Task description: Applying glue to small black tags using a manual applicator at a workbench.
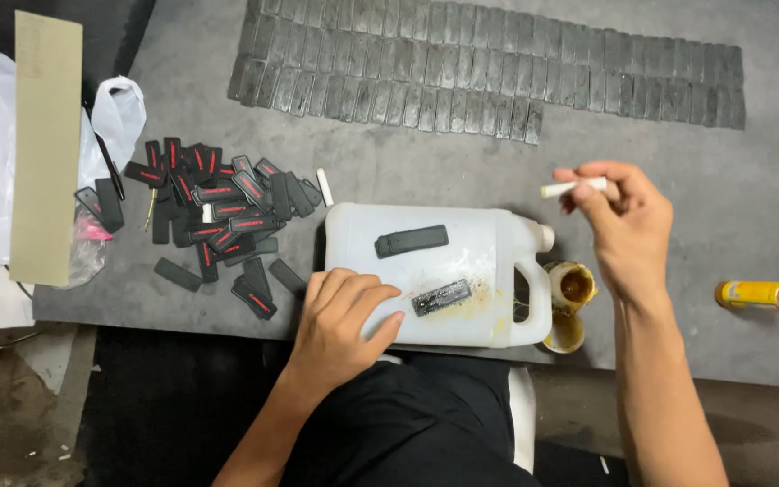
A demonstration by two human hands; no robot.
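Black strip glue-smeared, flat on white jug.

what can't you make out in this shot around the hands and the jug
- Head view: whatever lies under the left hand on the white jug; the hand covers it.
- The print on the black pieces in the pile is too small to read.
- The open tin is partly hidden by the jug handle.
- The yellow bottle is blurred at its right end.
- The right hand covers the white stick's far end.

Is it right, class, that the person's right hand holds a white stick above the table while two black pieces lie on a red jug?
Not quite. The head view shows the jug is white, not red. The right hand does hold a white stick, and two black pieces lie on the jug.
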